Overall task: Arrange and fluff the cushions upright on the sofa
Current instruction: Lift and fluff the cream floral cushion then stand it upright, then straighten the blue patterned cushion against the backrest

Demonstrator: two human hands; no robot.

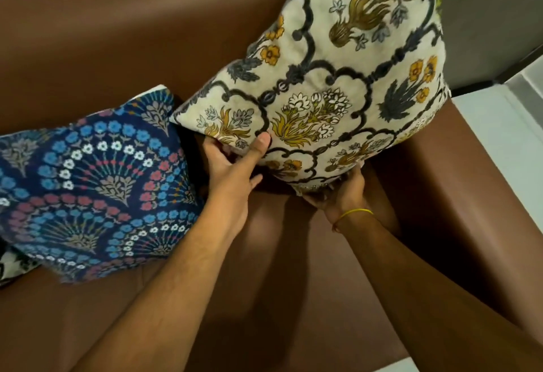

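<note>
Cream floral cushion [338, 77], left hand [235, 168], right hand [340, 192] gripping

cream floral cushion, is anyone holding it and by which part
Yes, both hands hold the cream floral cushion. The left hand pinches its lower left corner, thumb on the front; the right hand grips its bottom edge from below.

Head camera looks steeply down, close over sofa [117, 48].
</note>
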